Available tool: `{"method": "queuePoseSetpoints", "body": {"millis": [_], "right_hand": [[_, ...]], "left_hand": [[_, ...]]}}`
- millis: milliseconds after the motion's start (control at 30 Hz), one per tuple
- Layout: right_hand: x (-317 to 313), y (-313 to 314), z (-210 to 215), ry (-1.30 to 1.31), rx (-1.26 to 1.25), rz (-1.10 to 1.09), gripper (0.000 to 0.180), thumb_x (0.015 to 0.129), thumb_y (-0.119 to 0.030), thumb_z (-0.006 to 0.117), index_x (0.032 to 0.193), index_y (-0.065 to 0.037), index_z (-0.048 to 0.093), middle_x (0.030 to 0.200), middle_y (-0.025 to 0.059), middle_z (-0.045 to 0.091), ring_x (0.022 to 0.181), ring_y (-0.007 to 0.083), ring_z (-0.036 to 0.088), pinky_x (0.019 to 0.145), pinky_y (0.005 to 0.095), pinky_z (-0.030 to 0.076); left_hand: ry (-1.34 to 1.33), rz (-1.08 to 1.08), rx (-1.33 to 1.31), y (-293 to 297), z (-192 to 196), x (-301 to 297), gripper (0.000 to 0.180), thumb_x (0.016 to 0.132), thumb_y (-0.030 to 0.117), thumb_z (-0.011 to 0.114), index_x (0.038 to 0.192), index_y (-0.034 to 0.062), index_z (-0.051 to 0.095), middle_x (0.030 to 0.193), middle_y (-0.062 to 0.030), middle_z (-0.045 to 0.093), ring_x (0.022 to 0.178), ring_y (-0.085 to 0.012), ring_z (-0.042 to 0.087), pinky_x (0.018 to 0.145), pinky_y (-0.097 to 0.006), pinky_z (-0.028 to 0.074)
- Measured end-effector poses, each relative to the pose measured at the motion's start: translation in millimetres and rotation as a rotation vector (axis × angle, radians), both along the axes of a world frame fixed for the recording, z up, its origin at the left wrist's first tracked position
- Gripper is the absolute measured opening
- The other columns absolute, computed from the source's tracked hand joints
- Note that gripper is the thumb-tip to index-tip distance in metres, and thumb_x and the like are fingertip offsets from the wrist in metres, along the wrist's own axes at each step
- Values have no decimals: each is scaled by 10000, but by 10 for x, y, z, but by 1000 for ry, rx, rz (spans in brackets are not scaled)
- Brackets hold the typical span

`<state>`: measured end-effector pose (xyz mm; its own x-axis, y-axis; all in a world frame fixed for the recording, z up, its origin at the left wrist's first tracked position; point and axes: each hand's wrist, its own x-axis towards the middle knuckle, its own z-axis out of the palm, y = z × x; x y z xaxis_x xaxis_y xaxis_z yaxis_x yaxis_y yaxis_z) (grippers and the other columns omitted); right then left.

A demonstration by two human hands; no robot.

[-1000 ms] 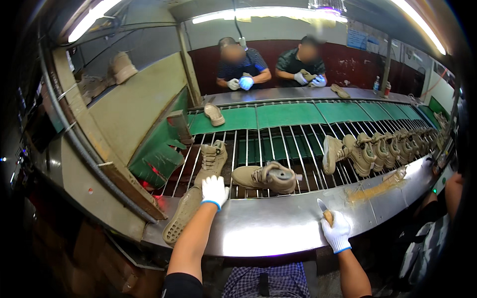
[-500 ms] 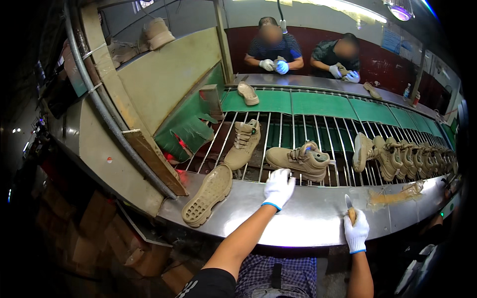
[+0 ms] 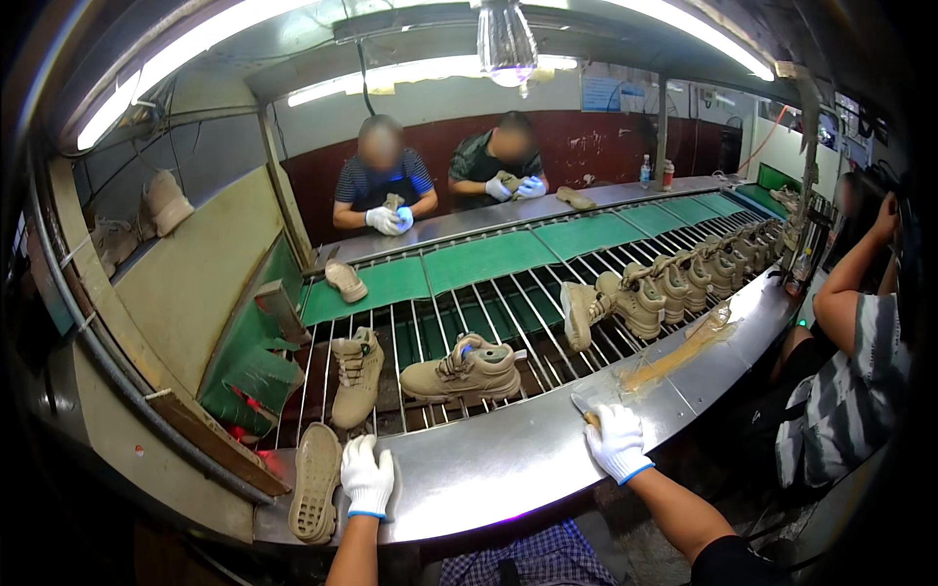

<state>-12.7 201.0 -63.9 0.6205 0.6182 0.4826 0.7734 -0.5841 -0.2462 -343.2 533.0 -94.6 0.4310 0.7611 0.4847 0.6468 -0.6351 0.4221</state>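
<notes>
Metal ledge below; right hand closed around 1 knife.

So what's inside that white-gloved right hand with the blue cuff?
The white-gloved right hand grips a knife: its silver blade and part of its tan handle show. The hand covers the rest, which can't be seen.

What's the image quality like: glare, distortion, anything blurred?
Head view, middle: washed-out glare on the steel counter between left hand and right hand, both fairly sharp; head view, top: left tube light blown out; head view, rim: fisheye bends the counter's edge, corners go black; head view, far side: co-workers' heads blurred.
</notes>
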Motion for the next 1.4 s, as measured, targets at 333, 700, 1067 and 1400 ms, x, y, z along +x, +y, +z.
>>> {"method": "queuePoseSetpoints", "body": {"millis": [333,700,1067,1400], "right_hand": [[-499,903,40,14,49,362,281,921,-290,684,1127,-100,697,1113,133,702,1055,355,658,923,500,514],[-573,1167,-29,83,31,457,275,925,-319,707,1117,-124,735,1190,99,708,1146,345,645,1005,478,498],[1046,1420,-130,573,454,-300,856,834,-326,778,1544,-28,402,1380,364,549,1241,482,604,1091,528,485],[2597,1994,-503,942,549,121,384,881,-177,798,1206,-42,644,1024,113,677,864,228,662,684,401,580]], "left_hand": [[22,-52,-16,-458,59,246,452,883,334,753,1256,84,698,1350,-177,667,1333,-390,567,1140,-509,443],[-51,-70,-18,-403,11,206,415,887,319,759,1224,84,702,1317,-163,678,1301,-374,584,1119,-507,458],[-85,-144,144,-1191,138,-132,268,820,233,763,1042,88,723,1117,-128,717,1131,-375,664,973,-492,538],[-3,-149,88,-1182,-209,-44,405,984,367,613,1245,66,687,1253,-191,688,1197,-383,640,1059,-508,485]]}}
